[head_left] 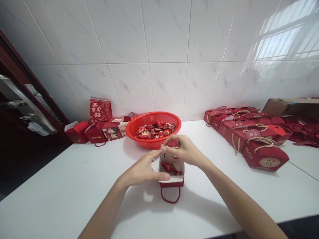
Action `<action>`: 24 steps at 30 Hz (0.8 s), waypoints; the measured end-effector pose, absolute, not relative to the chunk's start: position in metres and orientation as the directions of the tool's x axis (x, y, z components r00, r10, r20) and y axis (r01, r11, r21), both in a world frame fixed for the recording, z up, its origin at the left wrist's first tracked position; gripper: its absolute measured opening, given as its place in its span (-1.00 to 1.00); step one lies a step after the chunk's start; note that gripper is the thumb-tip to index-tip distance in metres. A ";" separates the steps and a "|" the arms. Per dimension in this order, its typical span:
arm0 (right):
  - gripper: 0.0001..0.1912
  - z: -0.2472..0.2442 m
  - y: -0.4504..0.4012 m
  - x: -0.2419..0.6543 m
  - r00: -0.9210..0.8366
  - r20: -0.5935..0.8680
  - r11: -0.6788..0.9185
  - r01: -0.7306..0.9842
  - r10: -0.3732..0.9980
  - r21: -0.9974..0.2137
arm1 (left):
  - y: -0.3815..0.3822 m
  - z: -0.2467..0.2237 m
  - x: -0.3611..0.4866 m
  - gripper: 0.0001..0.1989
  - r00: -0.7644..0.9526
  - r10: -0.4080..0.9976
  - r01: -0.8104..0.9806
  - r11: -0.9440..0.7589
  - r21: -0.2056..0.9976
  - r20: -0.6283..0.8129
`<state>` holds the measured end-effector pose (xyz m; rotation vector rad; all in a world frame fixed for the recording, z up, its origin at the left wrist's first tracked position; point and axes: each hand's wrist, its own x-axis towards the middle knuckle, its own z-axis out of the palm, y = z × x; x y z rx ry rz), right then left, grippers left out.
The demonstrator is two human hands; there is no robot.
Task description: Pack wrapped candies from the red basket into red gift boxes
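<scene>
A small red gift box (171,182) with white insides stands in front of me, its top flaps raised. Red-wrapped candies (170,167) lie inside it, and a red cord handle (170,200) hangs on the near side. My left hand (142,169) spans the box's left side, thumb on the near flap and fingertips by the far flap. With bent fingers my right hand (183,151) pinches the far flap near its left corner. Just behind stands a red plastic basket (153,144) holding many wrapped candies (157,129).
Several red boxes (96,132) stand at the back left. Rows of closed red boxes with rope handles (264,154) fill the right side, beside a cardboard carton (284,106) and flat red pieces. A tiled wall (166,83) bounds the white table (74,186); a dark door (15,126) is at left.
</scene>
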<state>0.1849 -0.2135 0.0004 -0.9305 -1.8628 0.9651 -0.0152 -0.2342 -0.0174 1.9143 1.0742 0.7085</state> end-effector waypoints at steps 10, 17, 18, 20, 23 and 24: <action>-0.85 -0.001 -0.216 0.195 -0.496 0.318 0.527 0.366 0.808 -0.767 | -0.232 -0.016 -0.016 -0.16 0.523 0.852 0.503 -0.284 0.816 -0.026; -0.90 0.002 -0.226 0.217 -0.462 0.510 0.679 0.364 0.726 -0.638 | -0.236 -0.028 -0.022 0.03 0.495 0.869 0.621 -0.369 0.691 0.019; -0.89 0.001 -0.227 0.221 -0.446 0.537 0.694 0.372 0.716 -0.616 | -0.236 -0.028 -0.022 0.07 0.483 0.875 0.639 -0.378 0.670 0.033; -0.88 -0.003 -0.228 0.228 -0.424 0.562 0.703 0.399 0.711 -0.589 | -0.236 -0.029 -0.021 0.11 0.455 0.888 0.660 -0.384 0.645 0.063; -0.87 -0.013 -0.229 0.235 -0.419 0.510 0.660 0.461 0.751 -0.593 | -0.235 -0.029 -0.018 0.08 0.401 0.913 0.686 -0.352 0.637 0.073; -0.85 -0.017 -0.229 0.237 -0.426 0.479 0.640 0.476 0.768 -0.603 | -0.234 -0.029 -0.017 0.07 0.382 0.922 0.695 -0.335 0.637 0.068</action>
